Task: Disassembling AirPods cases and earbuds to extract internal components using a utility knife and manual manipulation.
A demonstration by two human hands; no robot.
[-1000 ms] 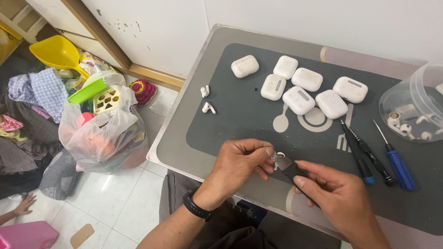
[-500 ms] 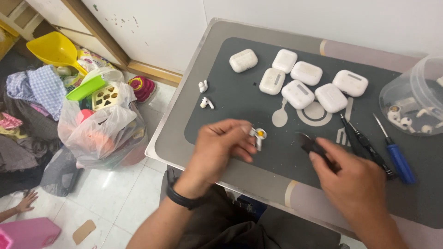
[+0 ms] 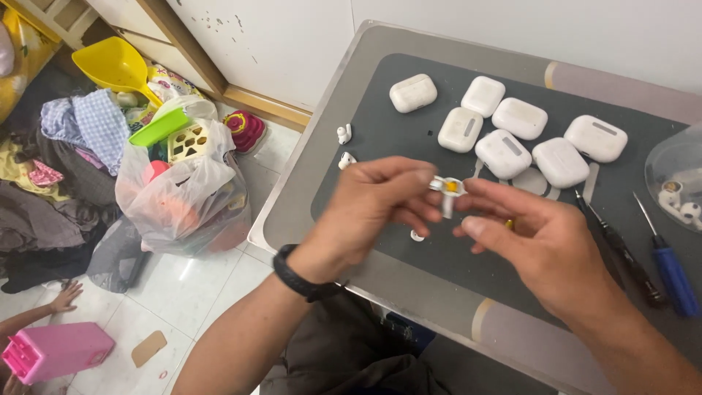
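Both hands together above the dark mat [image 3: 409, 132] — left hand [image 3: 369, 208] and right hand [image 3: 545, 245] pinch one opened earbud [image 3: 447, 189] between fingertips, left gripping its top, right touching from the other side. Earbud stem hangs down, long axis near vertical; it sits between the hands, about equally near both. Counts: seven white cases [image 3: 504, 153] beyond, two loose earbuds [image 3: 344, 146] at the mat's left edge, two screwdrivers [image 3: 669, 267] right, one clear tub [image 3: 676, 183].
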